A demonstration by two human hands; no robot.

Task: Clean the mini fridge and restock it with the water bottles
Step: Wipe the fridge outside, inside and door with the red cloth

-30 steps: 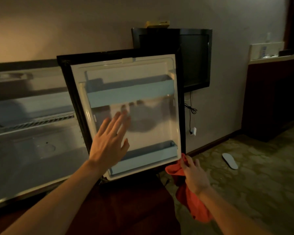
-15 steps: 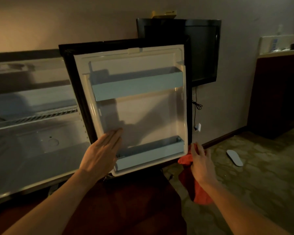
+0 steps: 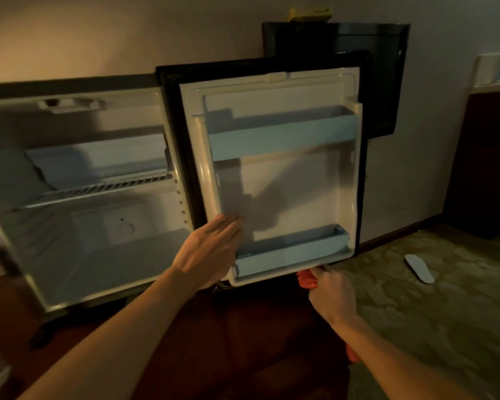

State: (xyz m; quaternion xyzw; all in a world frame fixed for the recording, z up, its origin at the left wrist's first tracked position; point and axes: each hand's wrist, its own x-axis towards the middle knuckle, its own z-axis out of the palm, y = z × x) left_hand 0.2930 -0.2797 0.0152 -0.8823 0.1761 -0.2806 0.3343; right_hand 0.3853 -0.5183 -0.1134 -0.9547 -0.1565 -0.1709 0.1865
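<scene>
- Mini fridge (image 3: 78,197) standing wide open at left, white inside, one wire shelf (image 3: 98,189) across the middle.
- Fridge door (image 3: 274,174) swung fully out to the right, inner liner facing the camera, with an upper door shelf (image 3: 283,137) and a lower door shelf (image 3: 292,255).
- Left hand (image 3: 208,249) laid flat against the lower left of the door liner, fingers straight and together, grip released.
- Right hand (image 3: 331,290) just under the door's bottom right corner, grip clenched round a red cloth (image 3: 305,280); cloth tail showing again below the wrist.
- No water bottles to be made out in this view.
- Dark wall-mounted TV (image 3: 387,79) behind the door; pale slipper (image 3: 419,268) on the patterned carpet at right.
</scene>
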